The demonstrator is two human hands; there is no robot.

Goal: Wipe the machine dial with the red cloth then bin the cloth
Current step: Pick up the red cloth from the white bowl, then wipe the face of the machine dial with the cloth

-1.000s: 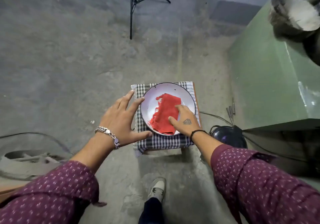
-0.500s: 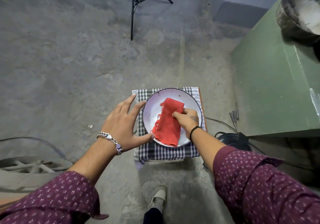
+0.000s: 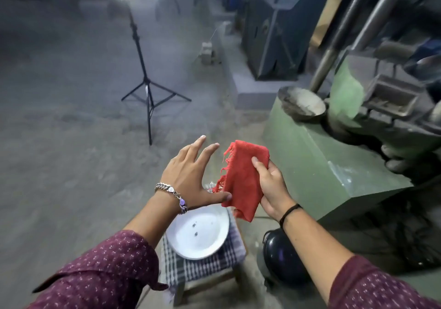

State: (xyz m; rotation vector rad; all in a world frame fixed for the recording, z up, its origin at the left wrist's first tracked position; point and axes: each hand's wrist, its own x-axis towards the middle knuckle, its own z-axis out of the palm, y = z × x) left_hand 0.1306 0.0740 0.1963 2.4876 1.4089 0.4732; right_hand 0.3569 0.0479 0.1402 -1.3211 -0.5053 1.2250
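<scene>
Both hands raised: right hand [image 3: 269, 184] grips folded cloth [image 3: 241, 177], long axis near-vertical, frayed edge facing spread left hand [image 3: 191, 177].

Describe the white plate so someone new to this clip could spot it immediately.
Start at the big green machine base on the right, then look left to the low stool draped in a checked cloth. The white plate sits on top, just below the left hand. It is round, bare but for dark specks, unlike the dark helmet beside it.

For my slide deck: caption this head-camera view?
Right hand holds the red cloth above an empty white plate; left hand open.
</scene>
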